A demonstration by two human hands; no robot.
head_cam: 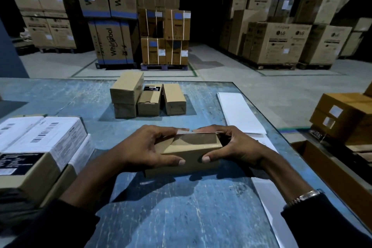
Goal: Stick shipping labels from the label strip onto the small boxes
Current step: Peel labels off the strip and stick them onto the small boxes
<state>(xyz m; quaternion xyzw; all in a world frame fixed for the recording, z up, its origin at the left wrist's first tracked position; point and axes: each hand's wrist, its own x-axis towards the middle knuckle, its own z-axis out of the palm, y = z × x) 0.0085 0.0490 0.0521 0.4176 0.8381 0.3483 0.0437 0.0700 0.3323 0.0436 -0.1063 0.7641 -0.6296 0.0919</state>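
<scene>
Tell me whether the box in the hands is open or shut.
Shut: the small box has its tuck flap closed. Left hand and right hand grip its ends.

The small box [187, 153] lies on the table [181, 217], near its front. Behind it stand four unlabelled boxes [148, 96]. Left of it sit the labelled boxes [40, 147]. Right of it lies the label strip [239, 112], along the table's right edge.
</scene>
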